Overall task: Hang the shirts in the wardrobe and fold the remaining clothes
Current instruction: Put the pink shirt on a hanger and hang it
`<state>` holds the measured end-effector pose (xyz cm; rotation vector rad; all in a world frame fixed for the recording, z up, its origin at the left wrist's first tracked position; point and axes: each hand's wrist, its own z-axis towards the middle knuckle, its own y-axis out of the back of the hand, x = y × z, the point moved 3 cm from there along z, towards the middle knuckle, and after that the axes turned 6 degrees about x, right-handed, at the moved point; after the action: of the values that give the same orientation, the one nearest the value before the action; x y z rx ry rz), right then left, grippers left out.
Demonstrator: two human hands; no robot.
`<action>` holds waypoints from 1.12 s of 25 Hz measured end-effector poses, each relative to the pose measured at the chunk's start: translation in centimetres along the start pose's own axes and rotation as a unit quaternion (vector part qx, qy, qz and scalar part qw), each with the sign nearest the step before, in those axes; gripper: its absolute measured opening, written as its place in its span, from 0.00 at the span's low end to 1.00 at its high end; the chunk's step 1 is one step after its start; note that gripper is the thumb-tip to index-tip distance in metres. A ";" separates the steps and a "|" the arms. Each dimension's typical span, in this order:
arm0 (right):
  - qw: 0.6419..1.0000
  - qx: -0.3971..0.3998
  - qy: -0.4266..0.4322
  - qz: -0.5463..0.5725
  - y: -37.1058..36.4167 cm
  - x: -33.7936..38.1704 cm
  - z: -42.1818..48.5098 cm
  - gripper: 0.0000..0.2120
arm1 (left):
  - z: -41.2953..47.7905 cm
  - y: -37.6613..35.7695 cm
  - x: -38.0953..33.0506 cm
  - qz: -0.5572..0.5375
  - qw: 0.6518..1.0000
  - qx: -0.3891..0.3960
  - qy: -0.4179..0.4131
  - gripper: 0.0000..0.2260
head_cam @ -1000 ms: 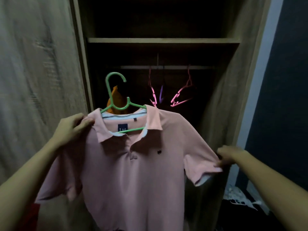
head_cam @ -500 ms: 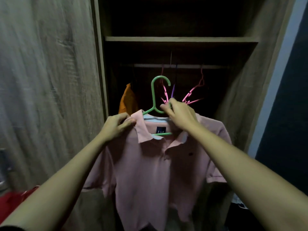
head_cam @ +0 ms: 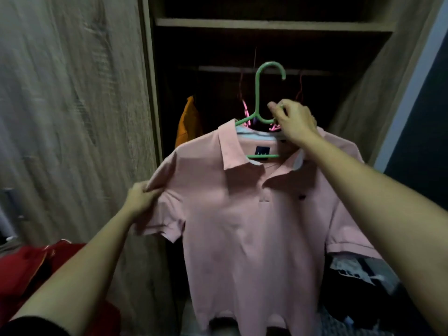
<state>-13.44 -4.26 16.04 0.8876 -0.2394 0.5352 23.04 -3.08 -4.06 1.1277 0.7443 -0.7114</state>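
Below the wardrobe rail (head_cam: 266,69), pink shirt (head_cam: 254,214) hangs on green hanger (head_cam: 260,98); right hand (head_cam: 294,122) fingers curled gripping hanger's shoulder, left hand (head_cam: 140,198) pinching shirt's sleeve seam, fingers closed.

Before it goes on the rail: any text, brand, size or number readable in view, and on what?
Neck label inside the collar of the pink polo shirt: pale marks on dark blue, too blurred to read.
Chest emblem on the shirt: small dark mark, too small to tell whether it holds letters.
No other text in view.
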 end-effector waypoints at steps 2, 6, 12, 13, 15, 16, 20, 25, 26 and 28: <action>1.000 0.003 -0.003 -0.012 -0.1 -0.6 -0.4 0.19 | 0.5 1.0 0.6 0.000 0.998 -0.051 0.021 0.06; 1.000 -0.002 -0.008 -0.021 0.2 -2.2 -0.9 0.20 | -0.1 2.6 3.0 0.040 0.998 0.023 0.039 0.13; 0.999 0.016 -0.028 -0.013 0.0 -2.9 -1.3 0.20 | -2.0 4.7 4.0 0.291 0.945 0.123 0.085 0.05; 0.999 0.021 -0.024 -0.010 -0.6 -2.3 -1.3 0.19 | -1.5 4.7 2.2 0.279 0.952 0.116 0.053 0.14; 0.999 0.044 -0.002 0.017 -2.1 -1.0 -1.2 0.18 | -1.0 5.3 -3.3 0.034 0.997 0.071 -0.025 0.23; 0.997 0.064 0.017 0.044 -2.7 -0.5 -1.1 0.19 | -1.1 5.8 -6.3 -0.060 0.993 0.069 -0.073 0.22; 0.973 0.115 0.071 0.188 -4.9 1.8 -0.6 0.19 | -2.9 5.8 -14.1 0.141 0.951 0.223 -0.161 0.19; 0.976 0.131 0.028 0.170 -7.0 3.7 -0.4 0.13 | -5.6 5.3 -16.4 0.204 0.957 0.103 -0.180 0.13; 0.983 0.128 0.010 0.129 -7.3 4.2 -0.5 0.10 | -6.1 5.3 -16.7 0.212 0.960 0.056 -0.175 0.10; 0.989 0.122 -0.064 0.048 -8.4 5.1 -0.9 0.18 | -6.7 5.2 -16.8 0.238 0.959 0.005 -0.153 0.09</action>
<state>-4.68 -6.13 11.97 1.1545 -0.3404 0.6061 16.65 6.78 10.64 1.1173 0.1913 -0.4613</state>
